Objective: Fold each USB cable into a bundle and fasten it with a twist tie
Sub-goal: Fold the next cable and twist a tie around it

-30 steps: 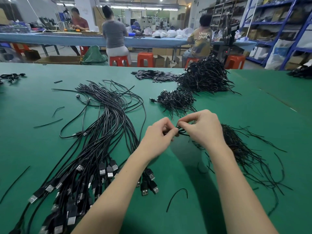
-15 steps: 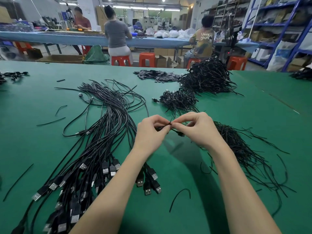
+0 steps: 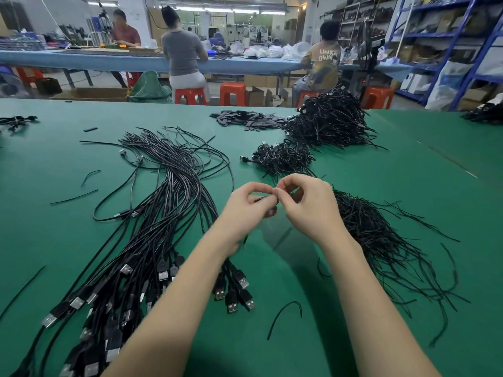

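- USB cable: only a short dark stretch shows, pinched between the two hands above the green table; most of it is hidden by the fingers, so its folded shape cannot be judged.
- Loose twist tie: a single curved black strand lies on the table nearer the camera than the hands, apart from everything else.
- Unbundled cables: a long sheaf left of the hands, plug ends nearest the camera, cords fanning away; the left forearm crosses over its near plugs.
- Left hand: fingers curled in tight, thumb and forefinger tips closed on the dark cable piece.
- Right hand: likewise nearly closed, thumb and forefinger meeting the left hand's fingertips at the same spot; whether it grips the cable or a tie cannot be told.
- Twist tie pile: a spread of thin black strands just right of the hands, partly behind the right wrist.
- Finished bundles: a small heap just beyond the hands; a larger heap farther back and to the right.
- Flat black strips: scattered left of the larger heap, near the table's far edge.
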